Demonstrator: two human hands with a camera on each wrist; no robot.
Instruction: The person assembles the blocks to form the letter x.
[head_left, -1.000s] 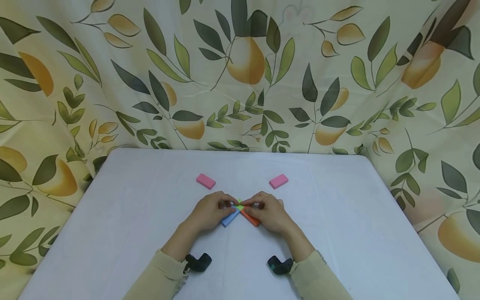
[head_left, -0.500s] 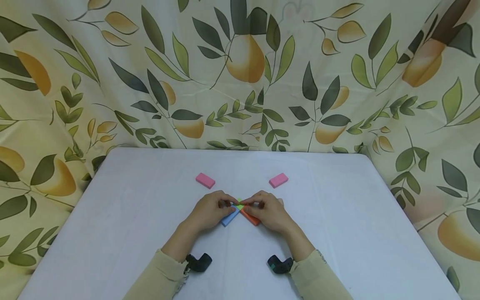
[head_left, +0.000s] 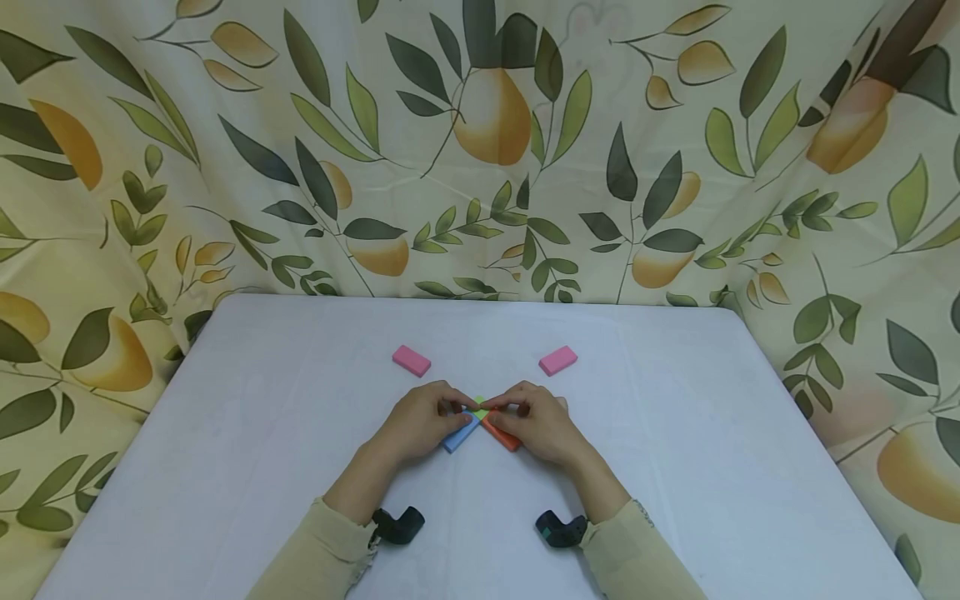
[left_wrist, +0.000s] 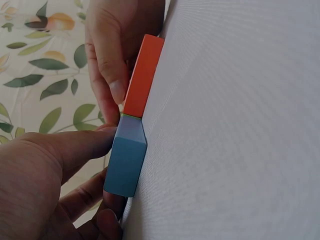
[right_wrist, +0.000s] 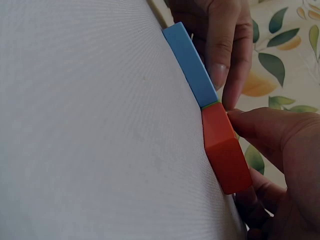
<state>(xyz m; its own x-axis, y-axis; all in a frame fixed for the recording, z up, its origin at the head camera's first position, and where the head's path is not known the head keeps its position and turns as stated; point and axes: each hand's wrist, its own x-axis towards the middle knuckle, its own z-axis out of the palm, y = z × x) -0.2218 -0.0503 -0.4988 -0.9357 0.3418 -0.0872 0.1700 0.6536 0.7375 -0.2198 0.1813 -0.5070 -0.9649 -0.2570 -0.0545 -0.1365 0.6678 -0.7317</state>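
Sleeves of pale tan cloth (head_left: 315, 550) come first, and past each one sits a black, bent gadget (head_left: 400, 526) by the wrist. Next, the left hand (head_left: 416, 423) has its thumb and fingers bent close round a smooth, light blue, brick-shaped block (head_left: 459, 439). The right hand (head_left: 543, 425) pinches a smooth, orange-red, brick-shaped block (head_left: 504, 437) the same way. Both lie in the middle of a white-topped table (head_left: 225, 467), slanted like the sides of a tent: near ends apart, far ends meeting at a corner. A bright yellow-green piece (head_left: 481, 413) sits at that corner, with fingertips from both hands over it. They hide much of it, so I cannot tell its shape.

To do this bit well, I think both hands should press softly and just as hard as each other. A big push from one side could twist the corner or make a block slide.

Just past the hands lie a pink, brick-shaped block (head_left: 412, 361) on the left and a matching pink block (head_left: 558, 361) on the right. Pushing forward might bump them, so sideways looks safer. The table's side edges are well apart from the hands. Its far edge lies beyond the pink blocks, before a cream curtain with leaves and orange fruit (head_left: 450, 183).
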